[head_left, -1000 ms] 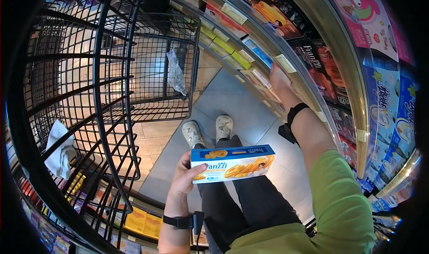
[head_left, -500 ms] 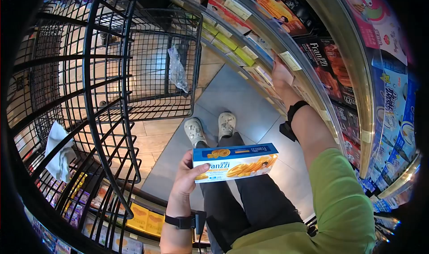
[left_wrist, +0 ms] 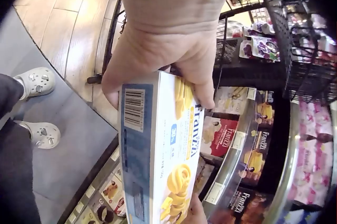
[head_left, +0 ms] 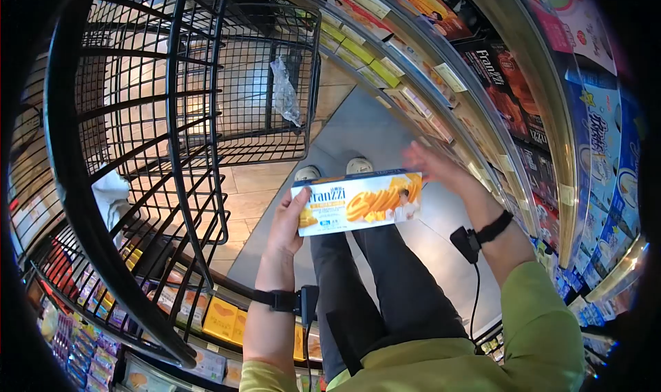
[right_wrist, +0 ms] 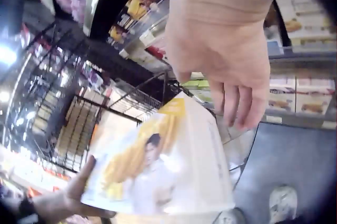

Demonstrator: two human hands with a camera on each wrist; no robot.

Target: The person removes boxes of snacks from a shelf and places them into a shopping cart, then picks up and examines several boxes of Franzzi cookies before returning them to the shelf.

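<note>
My left hand (head_left: 282, 220) grips the left end of a white and blue Franzzi cookie box (head_left: 361, 202), its thumb on the printed front. The box is held level above my legs, its cookie picture turned up towards the head camera. In the left wrist view, the box's blue side with a barcode (left_wrist: 134, 109) shows below that hand. My right hand (head_left: 435, 164) is beside the box's right end, fingers loosely extended. Nothing is held in it; in the right wrist view its fingers (right_wrist: 245, 105) hang just past the box's corner.
A black wire shopping cart (head_left: 177, 96) stands on the left, with a crumpled clear plastic bag (head_left: 284, 92) and a white cloth (head_left: 113, 192) at it. Shelves of snack boxes curve along the right, with dark Franzzi boxes (head_left: 492, 68) and price tags along their edges.
My right hand has come away from the shelf and down to the box's right end. The cookie box has risen and tilted, showing more of its front. My left hand keeps its grip.
</note>
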